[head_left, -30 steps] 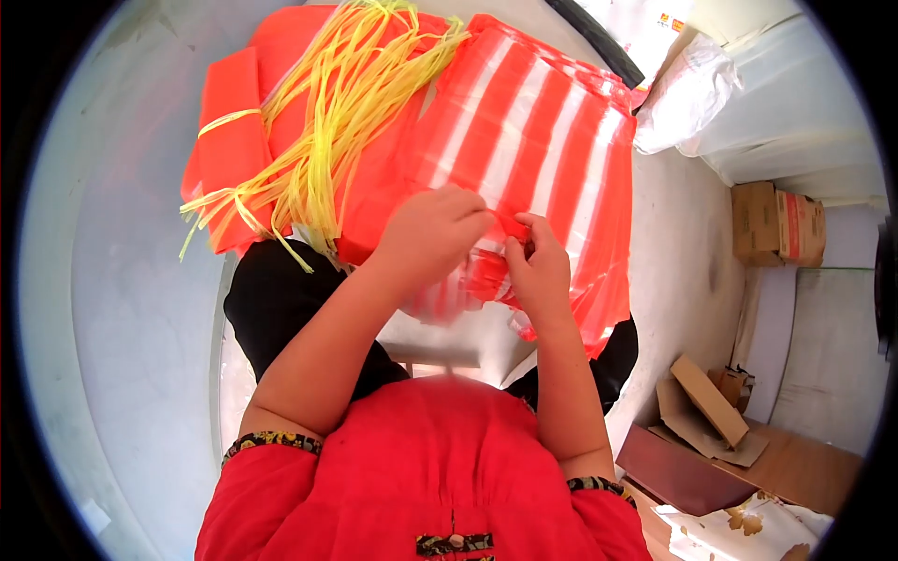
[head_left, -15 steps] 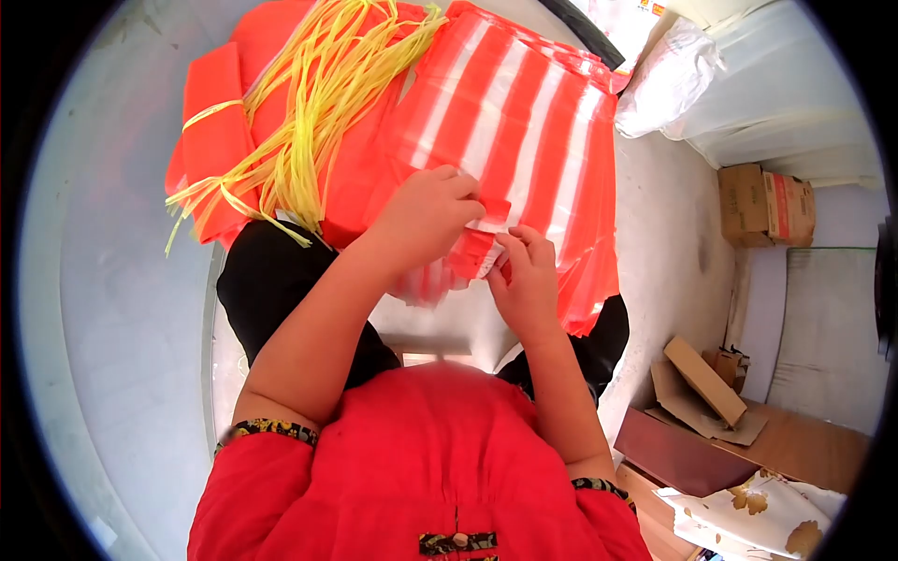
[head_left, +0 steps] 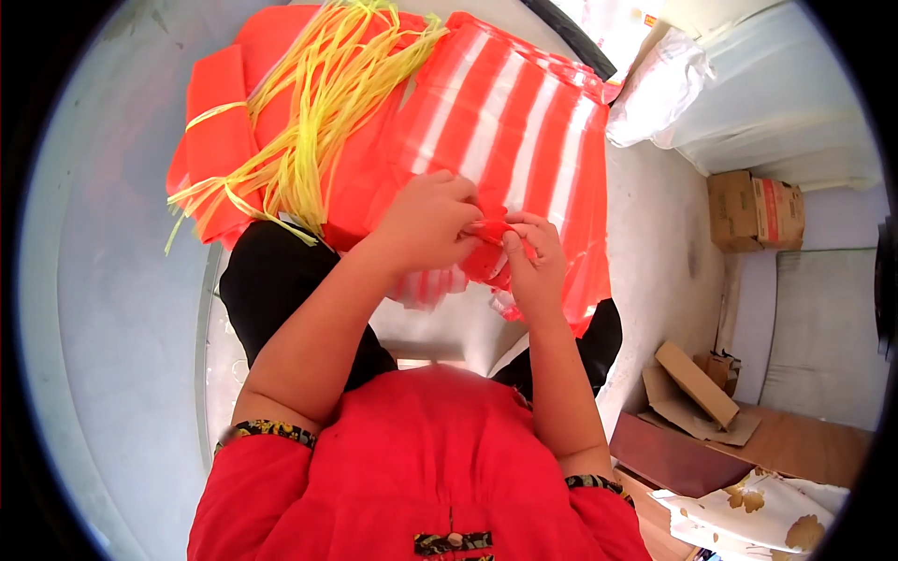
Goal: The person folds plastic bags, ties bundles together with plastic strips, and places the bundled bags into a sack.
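Observation:
My left hand (head_left: 426, 221) and my right hand (head_left: 538, 265) meet over the lap, both pinching a small piece of red plastic (head_left: 491, 231) between them. Under and beyond them lies a stack of red-and-white striped plastic bags (head_left: 514, 112). Left of the stack, a bundle of yellow strips (head_left: 323, 122) rests across red folded material (head_left: 220, 140), one fold of which has a yellow strip round it. Crumpled striped plastic (head_left: 428, 286) hangs below my left hand.
A cardboard box (head_left: 756, 212) stands at the right by the wall. Opened cardboard (head_left: 697, 397) lies on a brown surface (head_left: 814, 453) at the lower right, near a patterned cloth (head_left: 748, 510). A white plastic bag (head_left: 659, 86) is at the upper right.
The red plastic between my hands was spread wider half a second ago and is now bunched at the fingertips. My right fingers have closed in on it. The whole view has shifted slightly.

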{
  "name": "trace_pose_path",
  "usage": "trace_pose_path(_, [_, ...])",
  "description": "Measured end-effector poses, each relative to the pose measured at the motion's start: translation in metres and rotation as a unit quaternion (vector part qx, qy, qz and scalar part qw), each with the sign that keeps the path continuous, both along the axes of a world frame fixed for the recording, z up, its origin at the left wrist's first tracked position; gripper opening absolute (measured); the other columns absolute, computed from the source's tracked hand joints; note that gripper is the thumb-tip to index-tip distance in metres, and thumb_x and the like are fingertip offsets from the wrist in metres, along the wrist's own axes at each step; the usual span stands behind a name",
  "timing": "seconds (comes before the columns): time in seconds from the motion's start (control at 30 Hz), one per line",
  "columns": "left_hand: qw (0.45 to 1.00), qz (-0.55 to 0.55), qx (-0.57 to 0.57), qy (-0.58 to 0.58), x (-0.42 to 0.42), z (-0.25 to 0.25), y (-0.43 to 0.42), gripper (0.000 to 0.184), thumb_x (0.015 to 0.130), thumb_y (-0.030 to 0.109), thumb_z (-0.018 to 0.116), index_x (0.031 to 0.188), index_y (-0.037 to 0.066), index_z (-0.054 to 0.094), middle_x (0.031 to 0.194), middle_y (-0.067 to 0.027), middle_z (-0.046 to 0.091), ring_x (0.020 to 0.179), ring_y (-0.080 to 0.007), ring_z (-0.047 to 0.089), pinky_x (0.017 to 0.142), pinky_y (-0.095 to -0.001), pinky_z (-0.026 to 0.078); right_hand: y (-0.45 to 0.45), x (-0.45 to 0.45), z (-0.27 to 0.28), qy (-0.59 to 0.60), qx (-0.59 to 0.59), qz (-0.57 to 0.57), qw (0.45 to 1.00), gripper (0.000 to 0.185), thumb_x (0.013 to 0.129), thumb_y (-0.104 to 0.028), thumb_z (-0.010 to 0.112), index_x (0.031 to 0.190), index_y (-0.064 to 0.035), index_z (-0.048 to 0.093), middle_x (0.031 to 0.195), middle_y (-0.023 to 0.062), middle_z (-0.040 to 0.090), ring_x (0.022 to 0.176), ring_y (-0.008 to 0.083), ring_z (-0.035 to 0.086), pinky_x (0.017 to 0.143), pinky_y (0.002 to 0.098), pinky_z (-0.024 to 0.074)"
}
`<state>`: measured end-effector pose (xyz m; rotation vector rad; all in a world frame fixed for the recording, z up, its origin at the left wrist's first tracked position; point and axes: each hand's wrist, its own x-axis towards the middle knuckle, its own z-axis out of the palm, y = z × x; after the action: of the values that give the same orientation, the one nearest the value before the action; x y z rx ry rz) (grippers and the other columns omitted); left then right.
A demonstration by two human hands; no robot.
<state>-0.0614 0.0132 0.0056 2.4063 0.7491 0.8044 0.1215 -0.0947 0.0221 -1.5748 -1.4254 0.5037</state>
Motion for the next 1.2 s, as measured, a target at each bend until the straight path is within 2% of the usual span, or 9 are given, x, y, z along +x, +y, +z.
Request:
trace_pose_path(0.1, [0.997,0.021,0.071,-0.022,0.004,0.007,-0.003,0.005,0.077,0.014,0.073,0.077,0.009,0.074,0.093,-0.0041,0.067,0.090,-0.0250,0.064,0.075,-0.0406,0.052,-0.001,-0.003,-0.002,0.025,-0.045,0.002,0.999,0.018,0.095,-0.007,0.068,0.111,-0.0014,0.073,0.132,0.0157,0.064,0.119,0.0295,0.059,0.101,0.0392,0.0481])
trace_pose_path(0.3, [0.987,0.037,0.147,0.045,0.011,-0.004,-0.009,0.003,0.073,0.015,0.072,0.075,0.014,0.074,0.091,0.0009,0.065,0.096,-0.0217,0.061,0.079,-0.0386,0.049,0.006,-0.025,0.034,-0.163,0.209,0.022,0.964,0.055,0.098,-0.021,0.065,0.148,-0.0015,0.051,0.151,0.0175,0.054,0.145,0.0339,0.045,0.122,0.0434,0.0321])
trace_pose_path(0.37, [0.985,0.032,0.147,0.081,0.013,-0.003,-0.011,0.003,0.074,0.016,0.072,0.075,0.015,0.074,0.091,0.0016,0.064,0.099,-0.0211,0.060,0.081,-0.0385,0.048,0.011,-0.035,0.029,-0.245,0.205,0.030,0.947,0.057,0.094,-0.028,0.068,0.143,-0.0013,0.055,0.148,0.0175,0.055,0.145,0.0353,0.045,0.121,0.0450,0.0324])
trace_pose_path(0.47, [0.975,0.022,0.080,0.207,0.020,0.007,-0.006,0.010,0.072,0.018,0.074,0.082,0.017,0.074,0.097,0.0008,0.065,0.101,-0.0227,0.062,0.080,-0.0416,0.050,0.020,-0.069,0.035,-0.324,-0.059,0.235,0.915,0.052,0.087,-0.034,0.074,0.127,-0.0011,0.066,0.135,0.0172,0.063,0.136,0.0370,0.051,0.118,0.0478,0.0363])
trace_pose_path(0.53, [0.983,0.017,0.152,0.104,0.015,-0.004,-0.007,0.008,0.071,0.016,0.073,0.079,0.015,0.074,0.094,0.0010,0.065,0.100,-0.0224,0.062,0.080,-0.0402,0.049,0.021,-0.084,0.046,-0.182,0.081,0.366,0.909,0.043,0.086,-0.035,0.075,0.113,-0.0017,0.070,0.120,0.0152,0.069,0.120,0.0364,0.062,0.107,0.0478,0.0469])
trace_pose_path(0.63, [0.992,0.004,0.128,0.012,0.011,-0.018,0.000,0.011,0.070,0.013,0.073,0.081,0.013,0.076,0.095,-0.0006,0.069,0.098,-0.0239,0.063,0.079,-0.0404,0.049,-0.001,-0.091,0.049,0.006,0.088,0.433,0.897,0.022,0.088,-0.023,0.077,0.098,-0.0037,0.074,0.108,0.0119,0.072,0.101,0.0337,0.068,0.091,0.0429,0.0544])
trace_pose_path(0.77, [0.999,-0.015,-0.001,-0.038,0.005,-0.004,0.004,0.018,0.075,0.003,0.068,0.091,0.005,0.075,0.101,-0.0055,0.072,0.093,-0.0294,0.066,0.082,-0.0417,0.053,-0.020,-0.030,0.001,0.034,0.046,0.304,0.951,0.016,0.088,-0.011,0.074,0.101,-0.0034,0.069,0.106,0.0100,0.071,0.096,0.0270,0.069,0.083,0.0362,0.0556])
trace_pose_path(0.93, [0.997,-0.011,-0.053,-0.063,0.006,-0.002,0.003,0.019,0.078,0.000,0.065,0.094,0.001,0.074,0.104,-0.0081,0.072,0.097,-0.0308,0.065,0.087,-0.0409,0.053,-0.034,0.038,-0.010,0.094,0.076,-0.174,0.977,0.030,0.112,-0.018,0.040,0.128,-0.0029,0.061,0.123,0.0093,0.064,0.113,0.0194,0.058,0.103,0.0349,0.0456])
trace_pose_path(1.2, [0.984,-0.027,-0.157,-0.082,0.005,-0.001,0.007,0.018,0.085,0.002,0.066,0.100,0.002,0.075,0.105,-0.0086,0.072,0.101,-0.0282,0.064,0.088,-0.0375,0.051,-0.044,0.075,-0.016,0.161,-0.031,-0.182,0.970,0.045,0.115,-0.033,0.035,0.150,-0.0054,0.041,0.145,0.0141,0.052,0.132,0.0232,0.051,0.112,0.0375,0.0414])
